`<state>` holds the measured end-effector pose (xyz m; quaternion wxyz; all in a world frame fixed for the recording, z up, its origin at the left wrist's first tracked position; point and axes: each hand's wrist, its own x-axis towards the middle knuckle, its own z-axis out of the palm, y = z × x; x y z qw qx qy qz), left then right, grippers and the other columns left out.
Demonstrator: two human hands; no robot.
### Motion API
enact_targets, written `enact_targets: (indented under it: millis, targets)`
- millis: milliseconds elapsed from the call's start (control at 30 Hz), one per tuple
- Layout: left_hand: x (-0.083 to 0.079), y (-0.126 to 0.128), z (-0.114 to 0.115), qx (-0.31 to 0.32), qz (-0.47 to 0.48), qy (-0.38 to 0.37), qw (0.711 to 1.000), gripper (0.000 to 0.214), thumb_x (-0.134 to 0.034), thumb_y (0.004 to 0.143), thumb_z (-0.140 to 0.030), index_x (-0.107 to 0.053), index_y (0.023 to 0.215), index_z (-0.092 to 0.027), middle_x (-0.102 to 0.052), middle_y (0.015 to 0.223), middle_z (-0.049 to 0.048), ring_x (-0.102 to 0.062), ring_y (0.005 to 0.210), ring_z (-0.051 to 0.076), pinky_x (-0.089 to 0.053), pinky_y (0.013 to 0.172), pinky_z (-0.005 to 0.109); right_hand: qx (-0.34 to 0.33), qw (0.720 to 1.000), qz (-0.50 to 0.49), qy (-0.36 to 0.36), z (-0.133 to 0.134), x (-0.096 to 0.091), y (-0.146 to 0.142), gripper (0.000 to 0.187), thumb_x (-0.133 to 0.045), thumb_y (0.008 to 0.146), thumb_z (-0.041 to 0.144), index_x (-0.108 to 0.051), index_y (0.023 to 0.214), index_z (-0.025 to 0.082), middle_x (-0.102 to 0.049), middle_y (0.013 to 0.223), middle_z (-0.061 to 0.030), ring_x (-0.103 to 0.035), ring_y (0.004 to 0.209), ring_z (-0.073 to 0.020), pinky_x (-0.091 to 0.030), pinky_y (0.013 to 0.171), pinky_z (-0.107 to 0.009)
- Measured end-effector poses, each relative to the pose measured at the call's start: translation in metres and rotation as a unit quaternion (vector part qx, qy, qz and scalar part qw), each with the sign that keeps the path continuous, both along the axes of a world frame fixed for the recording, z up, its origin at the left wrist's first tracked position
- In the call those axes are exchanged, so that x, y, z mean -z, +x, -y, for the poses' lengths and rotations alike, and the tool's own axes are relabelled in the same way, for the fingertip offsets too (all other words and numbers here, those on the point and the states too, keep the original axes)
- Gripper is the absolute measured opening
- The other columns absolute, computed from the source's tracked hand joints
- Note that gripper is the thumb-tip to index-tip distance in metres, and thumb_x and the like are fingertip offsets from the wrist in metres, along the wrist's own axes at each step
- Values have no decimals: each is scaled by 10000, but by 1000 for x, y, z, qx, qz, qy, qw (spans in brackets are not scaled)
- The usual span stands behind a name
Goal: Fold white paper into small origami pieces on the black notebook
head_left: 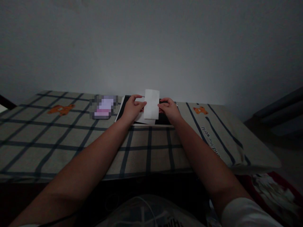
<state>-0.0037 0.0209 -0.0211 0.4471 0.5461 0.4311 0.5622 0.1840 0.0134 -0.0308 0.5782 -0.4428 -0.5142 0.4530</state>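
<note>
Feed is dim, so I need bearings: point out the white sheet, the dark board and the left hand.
white sheet point(151, 104): head view, middle of its face.
dark board point(125, 101): head view, bare far-left part.
left hand point(133, 108): head view, back of the hand.

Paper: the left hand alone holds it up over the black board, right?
Not quite. Both hands hold the paper: the left hand pinches its left edge and the right hand its right edge. The head view shows it. It is held up over the black board, as you say.
</note>
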Motion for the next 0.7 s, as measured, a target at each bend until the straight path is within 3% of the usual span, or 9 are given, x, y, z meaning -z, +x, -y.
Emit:
enact_targets:
  millis: [133,333,500,600,700]
  targets:
    - [5,-3,-5,17,-29,46,998,237,-737,719,-305,-666,905,-176,-677,760,15,-614,693,133,-518,662,270,-17,1000,23,-4,0,-2,2,229,-718,698,265,-674,912,196,-683,801,-8,-606,702,-119,-531,708,-296]
    - [1,-5,-5,43,-2,27,999,397,-786,684,-320,-732,1037,-148,-729,953,68,-645,851,160,-529,867,349,-19,998,59,14,1,-3,7,377,-743,689,214,-722,1065,202,-699,980,-45,-618,899,-145,-501,913,-347]
    - [-1,-5,-3,32,4,17,999,380,-798,667,-290,-747,1010,-135,-731,974,90,-653,870,172,-524,893,360,-21,999,43,20,-2,0,9,405,-720,709,227,-708,1114,216,-684,958,-33,-617,895,-150,-499,923,-360]
    - [0,-7,-5,32,-43,42,998,411,-785,684,-308,-739,1058,-145,-720,954,76,-640,872,171,-505,901,356,-28,999,36,18,-2,-1,9,425,-717,705,230,-704,1129,216,-679,944,-29,-610,875,-146,-498,914,-354]
    - [-2,-10,-5,27,-150,93,984,446,-788,685,-304,-730,1106,-169,-690,873,33,-614,828,160,-482,893,346,-34,998,44,30,-2,-1,9,466,-729,683,228,-701,1148,206,-672,930,-18,-600,852,-132,-481,920,-346]
